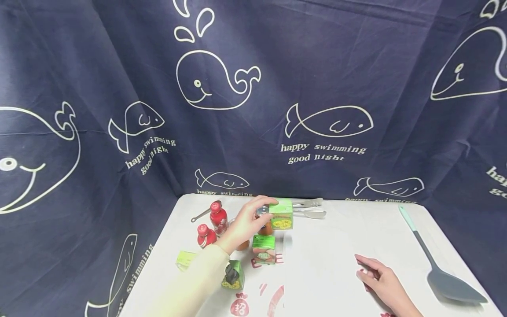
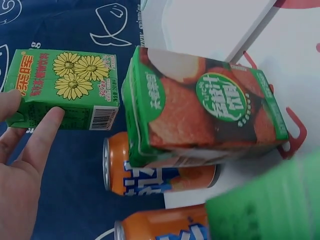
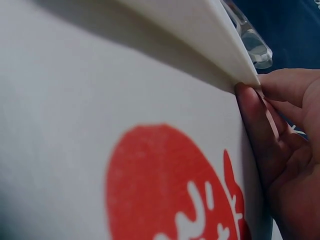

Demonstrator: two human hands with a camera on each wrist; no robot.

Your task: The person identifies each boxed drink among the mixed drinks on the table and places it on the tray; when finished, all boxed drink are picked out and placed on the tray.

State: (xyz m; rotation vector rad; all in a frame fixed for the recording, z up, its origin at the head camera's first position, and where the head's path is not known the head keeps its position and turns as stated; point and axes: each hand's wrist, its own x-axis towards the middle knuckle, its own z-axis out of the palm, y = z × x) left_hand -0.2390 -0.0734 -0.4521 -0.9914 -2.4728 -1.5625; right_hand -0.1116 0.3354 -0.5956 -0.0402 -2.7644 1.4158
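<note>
My left hand (image 1: 247, 220) pinches a green drink carton (image 1: 282, 215) with yellow flowers on it, raised near the table's back. In the left wrist view, my fingers (image 2: 47, 132) lie against that carton's side. Just below it in the head view stands another green carton (image 1: 264, 250), its front printed with lychees (image 2: 200, 105). Orange cans (image 2: 165, 170) are beside these cartons, partly hidden by my arm in the head view. My right hand (image 1: 380, 279) pinches the edge of a white board (image 3: 200, 35) between thumb and fingers, the board tilted off the table there.
Two red bottles (image 1: 218, 218) stand at the left, a measuring spoon (image 1: 201, 215) behind them. More cartons (image 1: 233, 275) sit nearer, one with a black object on it. Metal utensils (image 1: 310, 214) lie at the back; a spatula (image 1: 439, 273) lies at the right.
</note>
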